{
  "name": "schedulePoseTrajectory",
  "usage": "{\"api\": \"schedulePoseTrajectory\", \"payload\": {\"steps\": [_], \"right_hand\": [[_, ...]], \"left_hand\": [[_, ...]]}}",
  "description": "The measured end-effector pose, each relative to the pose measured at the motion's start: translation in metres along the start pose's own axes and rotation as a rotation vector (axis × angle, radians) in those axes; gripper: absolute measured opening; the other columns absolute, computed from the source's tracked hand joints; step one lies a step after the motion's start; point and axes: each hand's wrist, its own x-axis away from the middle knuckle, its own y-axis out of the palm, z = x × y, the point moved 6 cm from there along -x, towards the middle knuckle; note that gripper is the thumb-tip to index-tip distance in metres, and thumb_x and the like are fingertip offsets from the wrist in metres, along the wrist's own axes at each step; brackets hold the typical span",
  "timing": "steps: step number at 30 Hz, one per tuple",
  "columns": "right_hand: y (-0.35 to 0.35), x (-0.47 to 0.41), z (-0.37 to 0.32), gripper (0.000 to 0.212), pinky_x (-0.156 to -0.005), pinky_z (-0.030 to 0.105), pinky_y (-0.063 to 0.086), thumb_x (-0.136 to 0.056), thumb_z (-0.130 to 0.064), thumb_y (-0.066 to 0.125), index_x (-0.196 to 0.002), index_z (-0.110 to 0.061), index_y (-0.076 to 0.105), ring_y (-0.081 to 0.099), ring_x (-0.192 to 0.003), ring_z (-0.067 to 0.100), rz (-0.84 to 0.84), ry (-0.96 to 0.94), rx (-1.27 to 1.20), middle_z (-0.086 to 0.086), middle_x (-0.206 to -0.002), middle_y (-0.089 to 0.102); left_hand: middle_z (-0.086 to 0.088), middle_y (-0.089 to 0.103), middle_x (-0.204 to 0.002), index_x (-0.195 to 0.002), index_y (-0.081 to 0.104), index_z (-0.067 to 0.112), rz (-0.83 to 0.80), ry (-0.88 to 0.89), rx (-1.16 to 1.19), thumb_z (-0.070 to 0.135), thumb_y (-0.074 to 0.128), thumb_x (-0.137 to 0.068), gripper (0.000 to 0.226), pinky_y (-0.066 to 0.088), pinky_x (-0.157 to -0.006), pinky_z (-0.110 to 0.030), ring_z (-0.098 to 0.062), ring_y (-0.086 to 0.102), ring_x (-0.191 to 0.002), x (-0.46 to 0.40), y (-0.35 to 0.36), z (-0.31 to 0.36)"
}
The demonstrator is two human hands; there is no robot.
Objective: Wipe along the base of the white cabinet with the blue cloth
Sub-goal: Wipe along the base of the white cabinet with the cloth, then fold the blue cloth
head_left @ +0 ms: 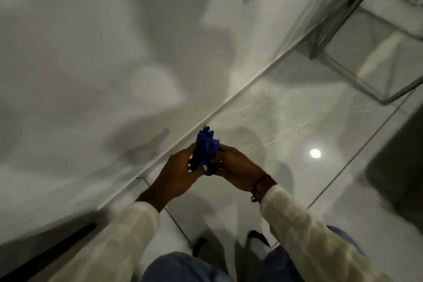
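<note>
Right now both of my hands are closed around the blue cloth [206, 152], which is bunched into a crumpled wad between them. My left hand [180, 173] curls its fingers over the near left side of the wad; my right hand [238, 168] pinches the right side, a dark band [259, 186] round its wrist. Pale sleeves [304, 231] cover both forearms. The cloth is held up in the air, above the floor, not touching anything but my hands.

Just beyond the cloth's top runs the base edge of the white cabinet [96, 64], a long straight line crossing from near left to far right where the glossy cabinet face meets the tiled floor [286, 121]. The cabinet fills the whole left and far side. To the right the floor lies open, with a bright light reflection [315, 153] and thin grout lines. Far right stands a metal frame [357, 18], close to the cabinet edge. A dark bulk [398, 167] sits at the right border, blurred. My knees show near the bottom.
</note>
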Motion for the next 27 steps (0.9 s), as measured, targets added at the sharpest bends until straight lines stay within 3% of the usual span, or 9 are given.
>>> {"api": "schedulePoseTrajectory", "payload": {"steps": [4,6,11,14,16,20,21,23,27], "right_hand": [[0.072,0.107,-0.067,0.048,-0.108,0.047,0.051,-0.095,0.000,0.058,-0.143,-0.009,0.054,0.066,-0.120,0.032,-0.101,0.070,0.154,0.016,-0.134,0.067],[0.107,0.152,-0.097,0.051,-0.109,0.048,0.050,-0.094,0.001,0.060,-0.143,-0.008,0.053,0.063,-0.126,0.037,-0.108,0.098,0.235,0.020,-0.136,0.065],[0.185,0.230,-0.161,0.036,-0.095,0.045,0.059,-0.093,0.002,0.055,-0.127,0.001,0.064,0.068,-0.102,0.035,-0.039,0.095,0.464,0.031,-0.128,0.066],[0.234,0.254,-0.173,0.035,-0.104,0.053,0.053,-0.093,-0.003,0.058,-0.127,0.000,0.063,0.066,-0.111,0.038,-0.021,0.088,0.545,0.029,-0.130,0.065],[0.266,0.262,-0.167,0.038,-0.105,0.053,0.053,-0.090,-0.007,0.067,-0.128,-0.001,0.063,0.064,-0.120,0.040,-0.073,0.084,0.634,0.026,-0.130,0.066],[0.331,0.261,-0.130,0.031,-0.093,0.047,0.054,-0.087,-0.001,0.068,-0.117,0.006,0.066,0.066,-0.103,0.034,-0.190,0.022,0.931,0.030,-0.121,0.068],[0.347,0.261,-0.117,0.026,-0.087,0.046,0.053,-0.087,0.000,0.066,-0.112,0.009,0.066,0.063,-0.097,0.030,-0.211,-0.011,1.005,0.031,-0.116,0.069],[0.383,0.259,-0.082,0.018,-0.081,0.042,0.051,-0.087,0.001,0.063,-0.101,0.010,0.066,0.060,-0.089,0.031,-0.256,-0.081,1.142,0.031,-0.103,0.070],[0.451,0.253,0.013,0.013,-0.085,0.046,0.056,-0.083,-0.002,0.065,-0.092,0.006,0.070,0.069,-0.090,0.036,-0.394,-0.226,1.434,0.024,-0.097,0.075]], "left_hand": [[0.009,0.066,-0.123,-0.150,0.052,0.028,0.127,-0.072,0.208,0.022,0.084,-0.086,0.071,0.063,-0.068,-0.013,-0.013,0.074,-0.104,0.101,-0.047,0.067],[0.010,0.070,-0.117,-0.138,0.059,0.030,0.188,-0.126,0.338,0.019,0.082,-0.088,0.056,0.059,-0.060,-0.008,-0.008,0.077,-0.092,0.150,-0.071,0.092],[0.005,0.071,-0.098,-0.122,0.067,0.014,0.436,-0.245,0.592,-0.010,0.050,-0.095,0.040,0.054,-0.070,-0.016,-0.010,0.066,-0.088,0.268,-0.128,0.125],[-0.003,0.063,-0.082,-0.099,0.064,0.012,0.553,-0.416,0.852,-0.006,0.050,-0.090,0.025,0.049,-0.063,-0.026,-0.021,0.055,-0.076,0.337,-0.141,0.113],[-0.008,0.068,-0.096,-0.108,0.069,0.014,0.590,-0.477,0.985,0.005,0.056,-0.092,0.023,0.051,-0.074,-0.036,-0.027,0.061,-0.089,0.374,-0.139,0.098],[0.001,0.072,-0.086,-0.123,0.068,0.001,0.823,-0.407,1.035,-0.004,0.054,-0.098,0.030,0.056,-0.065,-0.021,-0.017,0.069,-0.079,0.451,-0.140,0.056],[-0.001,0.075,-0.091,-0.125,0.068,0.001,0.880,-0.414,1.068,-0.006,0.054,-0.099,0.031,0.059,-0.072,-0.023,-0.015,0.072,-0.082,0.471,-0.136,0.043],[-0.017,0.075,-0.115,-0.133,0.065,-0.008,0.967,-0.467,1.187,-0.007,0.054,-0.099,0.035,0.059,-0.093,-0.044,-0.030,0.072,-0.104,0.513,-0.120,0.008],[-0.025,0.070,-0.104,-0.119,0.067,-0.012,1.058,-0.668,1.365,-0.012,0.056,-0.096,0.026,0.061,-0.084,-0.050,-0.039,0.064,-0.104,0.579,-0.073,-0.080]]}}
